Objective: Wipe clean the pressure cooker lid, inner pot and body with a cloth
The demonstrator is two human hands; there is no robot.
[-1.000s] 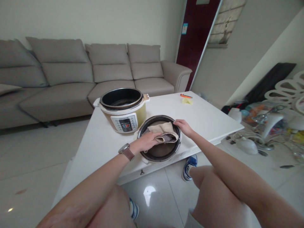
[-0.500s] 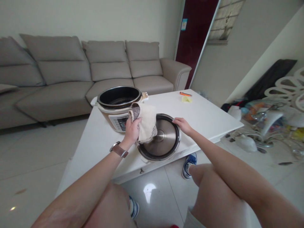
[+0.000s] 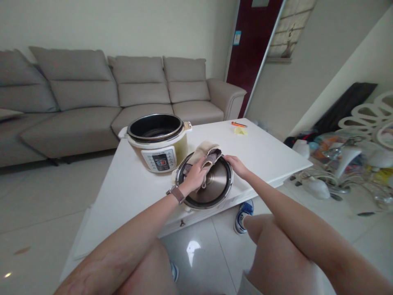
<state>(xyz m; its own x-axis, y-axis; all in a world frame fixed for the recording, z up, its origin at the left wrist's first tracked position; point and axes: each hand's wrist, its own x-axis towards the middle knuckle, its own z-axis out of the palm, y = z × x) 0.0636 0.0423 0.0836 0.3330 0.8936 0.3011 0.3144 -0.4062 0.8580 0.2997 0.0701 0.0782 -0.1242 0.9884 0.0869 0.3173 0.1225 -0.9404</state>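
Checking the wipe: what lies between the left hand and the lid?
In the head view a cloth lies under the left hand, pressed onto the lid.

We are in a home's living room: a long grey sofa (image 3: 101, 94) lines the wall behind a low white coffee table (image 3: 270, 151), tiled floor (image 3: 37, 205) underfoot, and what may be household clutter (image 3: 346, 159) piled at right.

Soft beige cloth (image 3: 205, 153) lies on the glossy brushed-metal lid (image 3: 215, 186); table (image 3: 270, 151) smooth white.
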